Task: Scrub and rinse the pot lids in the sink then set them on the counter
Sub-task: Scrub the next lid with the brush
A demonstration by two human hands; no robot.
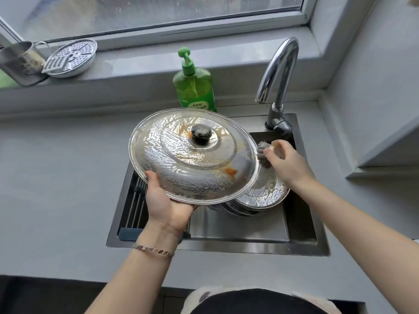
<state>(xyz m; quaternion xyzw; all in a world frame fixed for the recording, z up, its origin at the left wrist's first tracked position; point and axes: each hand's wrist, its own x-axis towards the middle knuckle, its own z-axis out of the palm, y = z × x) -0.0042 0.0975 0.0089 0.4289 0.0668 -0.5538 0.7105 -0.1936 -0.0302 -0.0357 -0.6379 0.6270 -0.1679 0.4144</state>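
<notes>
Grey kitchen counter [56, 177] with a steel sink [217, 248] under a window [158, 12]. A large soapy lid [181, 164] with orange stains tilts over the sink, its near rim gripped by the left hand [165, 200]. The right hand [288, 162] grips a brush [264, 155] at its right edge. Sudsy lids [265, 193] lie below; rinsing seems undone.

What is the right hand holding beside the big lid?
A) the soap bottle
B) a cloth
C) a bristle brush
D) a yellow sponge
C: the right hand grips a brush, its dark bristles at the rim of the lid, which the left hand holds.
</notes>
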